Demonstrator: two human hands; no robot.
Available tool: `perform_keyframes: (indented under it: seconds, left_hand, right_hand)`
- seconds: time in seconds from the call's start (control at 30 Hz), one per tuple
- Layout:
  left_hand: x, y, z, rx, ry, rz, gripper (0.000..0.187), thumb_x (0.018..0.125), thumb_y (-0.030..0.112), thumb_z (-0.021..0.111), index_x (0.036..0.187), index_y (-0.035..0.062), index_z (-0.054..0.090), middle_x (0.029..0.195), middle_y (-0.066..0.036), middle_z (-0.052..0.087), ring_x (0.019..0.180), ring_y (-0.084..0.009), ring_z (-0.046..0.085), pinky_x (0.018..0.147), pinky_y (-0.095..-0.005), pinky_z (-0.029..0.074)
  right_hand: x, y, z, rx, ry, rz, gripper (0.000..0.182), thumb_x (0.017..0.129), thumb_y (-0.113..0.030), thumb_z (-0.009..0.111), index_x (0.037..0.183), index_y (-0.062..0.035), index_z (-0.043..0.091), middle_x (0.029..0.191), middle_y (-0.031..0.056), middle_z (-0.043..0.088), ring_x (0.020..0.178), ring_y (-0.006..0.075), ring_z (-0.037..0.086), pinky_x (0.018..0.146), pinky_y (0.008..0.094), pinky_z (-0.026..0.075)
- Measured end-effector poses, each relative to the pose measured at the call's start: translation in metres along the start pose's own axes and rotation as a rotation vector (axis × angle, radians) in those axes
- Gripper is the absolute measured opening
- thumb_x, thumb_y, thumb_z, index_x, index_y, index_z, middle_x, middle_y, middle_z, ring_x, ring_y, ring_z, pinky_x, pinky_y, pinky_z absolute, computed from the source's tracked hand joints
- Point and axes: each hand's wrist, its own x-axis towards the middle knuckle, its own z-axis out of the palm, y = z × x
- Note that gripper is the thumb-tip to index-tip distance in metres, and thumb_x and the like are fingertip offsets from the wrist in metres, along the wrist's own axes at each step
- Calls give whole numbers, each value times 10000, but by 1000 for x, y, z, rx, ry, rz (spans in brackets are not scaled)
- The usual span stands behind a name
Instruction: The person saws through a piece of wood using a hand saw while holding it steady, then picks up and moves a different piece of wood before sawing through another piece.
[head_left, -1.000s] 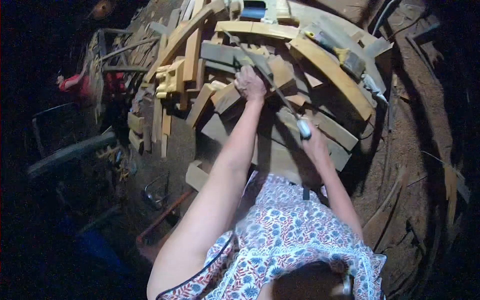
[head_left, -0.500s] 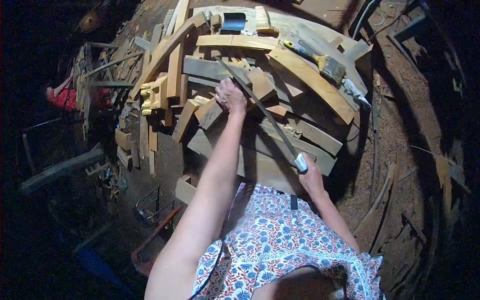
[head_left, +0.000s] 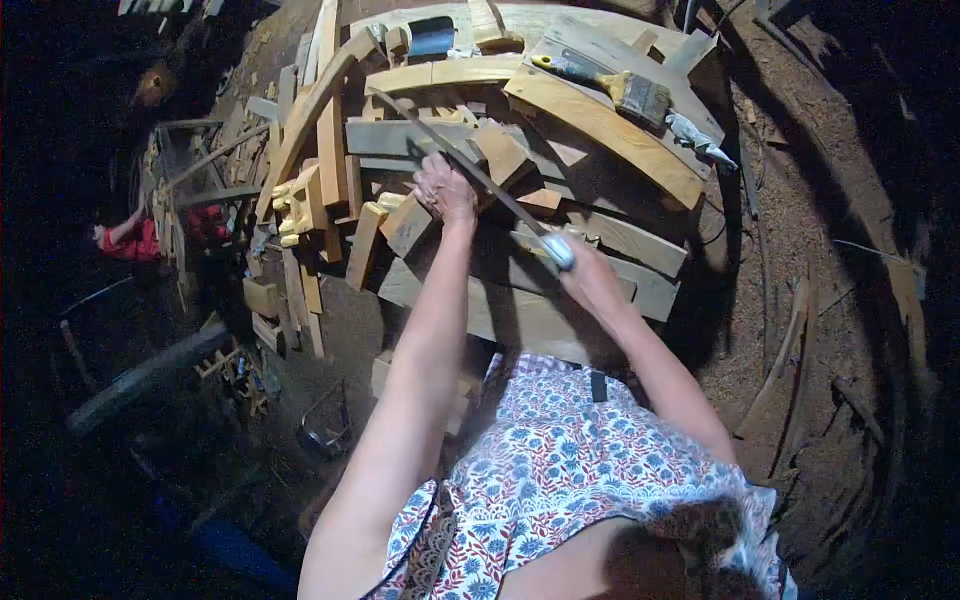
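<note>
My right hand [head_left: 592,278] is closed around the pale handle of a long, narrow metal file [head_left: 490,187]. Its dark, straight blade runs diagonally away to the upper left, across a wooden block [head_left: 500,152]. Beside the blade, my left hand [head_left: 445,190] has its fingers curled down on the wood and grips the block; the fingertips are hidden. Another wood end [head_left: 408,226] shows just left of that hand. Under both hands lie grey boards [head_left: 627,245] of the work surface.
A paintbrush [head_left: 610,88] with a yellow-and-black handle lies on a curved plank [head_left: 605,135]. Stacked wood pieces [head_left: 332,140] crowd the left side, with a carved yellowish piece [head_left: 297,205] among them. Further left is a person in red [head_left: 135,238]. Long sticks [head_left: 785,350] lie on the ground at right.
My right hand has pushed the file forward and to the left, so the handle is closer to my left hand. The left hand stays on the wood. The whole view has shifted slightly.
</note>
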Motion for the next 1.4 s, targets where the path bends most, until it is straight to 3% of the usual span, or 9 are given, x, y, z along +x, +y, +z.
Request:
perform_keyframes:
  seconds: [0.1, 0.37, 0.57, 0.63, 0.8, 0.87, 1.1, 1.17, 1.4]
  left_hand:
    - [5, -2, 4, 58, -29, -27, 194, 809, 244, 447, 865, 75, 525, 876, -102, 527, 840, -298, 511, 707, -441, 393]
    - [3, -4, 5, -35, -59, -26, 261, 811, 312, 466, 886, 76, 550, 938, -97, 543, 872, -324, 506, 718, -467, 381]
    - [2, -6, 6, -1, -128, -17, 183, 789, 194, 458, 900, 74, 542, 917, -90, 519, 893, -301, 486, 723, -442, 388]
    - [1, -3, 4, 37, 21, 21, 157, 790, 166, 452, 878, 69, 540, 913, -88, 521, 880, -298, 491, 711, -436, 395]
    - [1, 2, 0, -17, -21, -32, 157, 805, 156, 421, 862, 87, 550, 886, -77, 522, 858, -277, 508, 699, -436, 392]
    - [2, 4, 1, 22, -30, -68, 173, 800, 151, 426, 889, 100, 565, 899, -74, 525, 865, -268, 506, 710, -423, 396]
    - [2, -1, 5, 20, -40, -58, 211, 767, 204, 496, 945, 133, 584, 940, -52, 551, 913, -246, 505, 744, -403, 394]
    - [2, 2, 3, 13, -26, -68, 159, 771, 210, 491, 884, 125, 564, 911, -58, 549, 893, -248, 508, 730, -403, 394]
    - [2, 0, 0, -43, -47, -65, 183, 820, 227, 442, 848, 87, 556, 871, -100, 545, 861, -293, 510, 743, -421, 388]
  right_hand:
    - [31, -18, 12, -14, 100, -31, 331, 722, 12, 531, 1044, -57, 502, 896, 222, 587, 885, 409, 558, 707, 438, 441]
    - [-98, 27, -15, -95, 111, 102, 489, 700, -6, 598, 1168, -80, 478, 965, 222, 588, 913, 390, 562, 743, 430, 456]
    - [4, -10, 4, -61, 84, 11, 385, 737, -7, 525, 1112, -90, 499, 956, 234, 583, 906, 413, 551, 744, 463, 440]
    - [30, -11, 26, -81, 106, 5, 385, 728, -9, 516, 1103, -95, 490, 945, 231, 587, 900, 414, 550, 739, 474, 431]
    - [12, -27, 13, -158, 72, 49, 521, 694, -16, 538, 1192, -145, 459, 908, 250, 588, 887, 414, 559, 732, 465, 456]
    - [-7, -32, 8, -92, 128, 36, 425, 687, 14, 548, 1100, -79, 510, 903, 245, 597, 858, 404, 575, 728, 453, 459]
    - [-47, 1, 5, -98, 123, 58, 543, 667, -11, 574, 1201, -23, 469, 932, 253, 593, 888, 391, 573, 762, 420, 456]
    - [-48, -10, -3, -129, 43, 174, 605, 656, -53, 607, 1240, -78, 451, 1021, 248, 577, 963, 391, 552, 834, 409, 443]
    - [-59, 1, -2, -47, 103, 26, 624, 691, -92, 634, 1269, -106, 400, 1087, 217, 559, 1003, 380, 536, 842, 407, 434]
